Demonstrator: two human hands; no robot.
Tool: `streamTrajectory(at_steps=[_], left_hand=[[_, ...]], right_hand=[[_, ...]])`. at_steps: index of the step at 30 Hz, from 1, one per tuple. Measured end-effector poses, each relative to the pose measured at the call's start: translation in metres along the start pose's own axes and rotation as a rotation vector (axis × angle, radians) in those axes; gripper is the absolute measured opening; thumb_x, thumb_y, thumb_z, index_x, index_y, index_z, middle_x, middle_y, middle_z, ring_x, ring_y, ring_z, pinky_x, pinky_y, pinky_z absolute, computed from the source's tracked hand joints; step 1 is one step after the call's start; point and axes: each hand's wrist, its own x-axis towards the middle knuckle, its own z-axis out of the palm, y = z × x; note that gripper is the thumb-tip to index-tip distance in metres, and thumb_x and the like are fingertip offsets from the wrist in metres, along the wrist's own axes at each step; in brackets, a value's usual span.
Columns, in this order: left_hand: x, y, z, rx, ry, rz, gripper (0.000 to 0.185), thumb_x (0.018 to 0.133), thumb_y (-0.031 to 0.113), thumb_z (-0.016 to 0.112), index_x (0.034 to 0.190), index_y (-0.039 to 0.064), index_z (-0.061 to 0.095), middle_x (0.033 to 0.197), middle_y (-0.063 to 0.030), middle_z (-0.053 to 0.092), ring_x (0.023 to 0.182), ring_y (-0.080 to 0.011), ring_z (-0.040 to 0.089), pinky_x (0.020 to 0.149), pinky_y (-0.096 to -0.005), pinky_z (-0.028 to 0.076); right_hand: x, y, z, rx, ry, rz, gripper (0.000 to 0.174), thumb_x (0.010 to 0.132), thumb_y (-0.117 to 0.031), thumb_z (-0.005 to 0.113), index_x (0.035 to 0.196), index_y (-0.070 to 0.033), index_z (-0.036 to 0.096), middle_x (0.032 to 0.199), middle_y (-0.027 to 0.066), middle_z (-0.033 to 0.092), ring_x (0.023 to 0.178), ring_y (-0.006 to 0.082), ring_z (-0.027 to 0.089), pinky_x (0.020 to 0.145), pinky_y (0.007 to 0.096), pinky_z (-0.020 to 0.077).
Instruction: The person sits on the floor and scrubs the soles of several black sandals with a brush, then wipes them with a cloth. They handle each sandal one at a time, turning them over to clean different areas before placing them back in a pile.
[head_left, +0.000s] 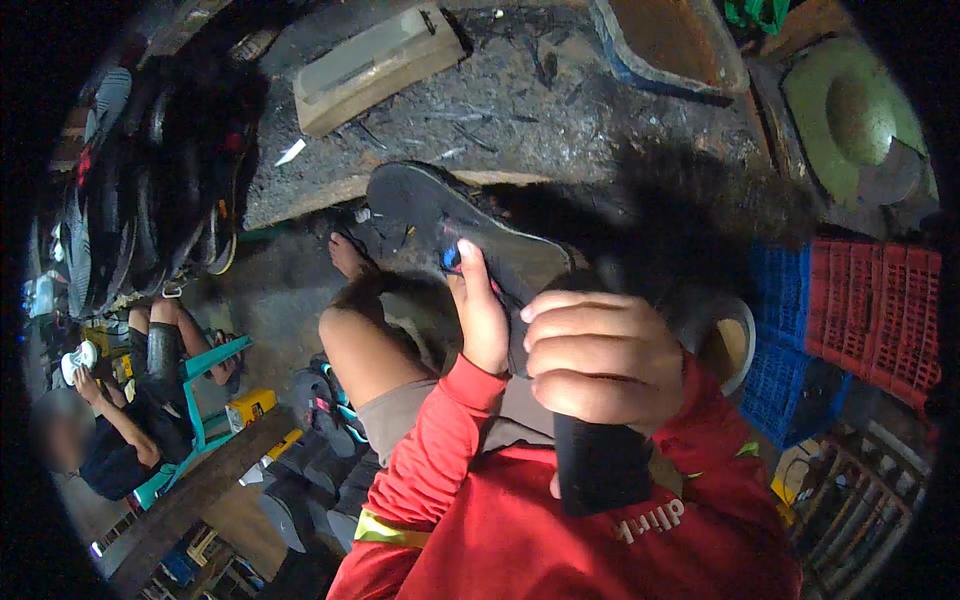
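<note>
My left hand (482, 319) grips a dark sandal or flip-flop (409, 196) near its middle, with the thumb laid over the top face. Blue and pink bits, perhaps part of a strap, show beside that thumb. The sandal's rounded end points up and left towards the workbench edge, and its other end runs down behind my hands. Close to the camera, my right hand (600, 356) is curled around a black, flat-sided piece (604, 469), which hangs down in front of my red sweatshirt. What that piece is I cannot tell.
On the dirty workbench (480, 124) lie a rectangular block (375, 71) and scraps. A green basin (810, 90), blue crates (787, 390) and red crates (874, 315) stand right. Dark footwear (142, 195) crowds the left. Beyond a plank (202, 480), a person (131, 442) holds a white shoe (79, 361).
</note>
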Motion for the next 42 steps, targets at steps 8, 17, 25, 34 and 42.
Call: streamTrajectory(at_steps=[8, 17, 25, 34, 42], left_hand=[[0.005, 0.006, -0.012, 0.188, 0.003, 0.035, 0.054, 0.111, 0.050, 0.052, 0.137, 0.002, 0.055, 0.119, -0.0022, 0.060, 0.107, -0.0137, 0.055, 0.096, -0.0322, 0.047], [0.011, 0.015, -0.022, 0.081, -0.132, -0.163, 0.054, 0.111, 0.052, 0.049, 0.138, 0.005, 0.053, 0.119, -0.0029, 0.060, 0.104, -0.0132, 0.056, 0.094, -0.0316, 0.049], [0.011, 0.001, -0.031, 0.120, -0.099, -0.187, 0.055, 0.111, 0.056, 0.047, 0.130, 0.006, 0.057, 0.112, -0.0026, 0.062, 0.098, -0.0134, 0.058, 0.089, -0.0320, 0.050], [0.015, 0.013, -0.034, 0.087, -0.165, -0.303, 0.057, 0.111, 0.057, 0.046, 0.127, 0.004, 0.059, 0.112, -0.0017, 0.062, 0.100, -0.0131, 0.058, 0.090, -0.0324, 0.051], [0.011, 0.016, -0.032, 0.087, -0.160, -0.298, 0.059, 0.112, 0.057, 0.043, 0.131, 0.004, 0.059, 0.118, -0.0032, 0.063, 0.107, -0.0133, 0.058, 0.095, -0.0312, 0.048]], right_hand=[[-0.018, -0.035, -0.037, 0.036, -0.044, 0.173, 0.034, 0.073, -0.014, 0.077, 0.104, -0.004, 0.069, 0.105, 0.0158, 0.071, 0.094, 0.0361, 0.072, 0.093, 0.0598, 0.0604], [-0.003, 0.022, 0.002, 0.035, 0.004, -0.038, 0.039, 0.089, -0.033, 0.077, 0.099, 0.003, 0.065, 0.098, 0.0210, 0.070, 0.091, 0.0383, 0.071, 0.087, 0.0627, 0.0605], [-0.012, 0.002, -0.007, 0.001, 0.056, 0.025, 0.057, 0.082, -0.049, 0.084, 0.100, 0.002, 0.064, 0.097, 0.0199, 0.070, 0.091, 0.0374, 0.071, 0.089, 0.0611, 0.0604], [0.010, 0.048, 0.029, -0.052, 0.061, -0.034, 0.057, 0.081, -0.050, 0.084, 0.103, 0.000, 0.066, 0.101, 0.0170, 0.069, 0.092, 0.0361, 0.071, 0.092, 0.0576, 0.0609], [-0.001, 0.024, 0.000, -0.086, -0.049, 0.056, 0.029, 0.082, -0.023, 0.077, 0.095, -0.001, 0.064, 0.102, 0.0166, 0.069, 0.095, 0.0356, 0.071, 0.093, 0.0584, 0.0610]])
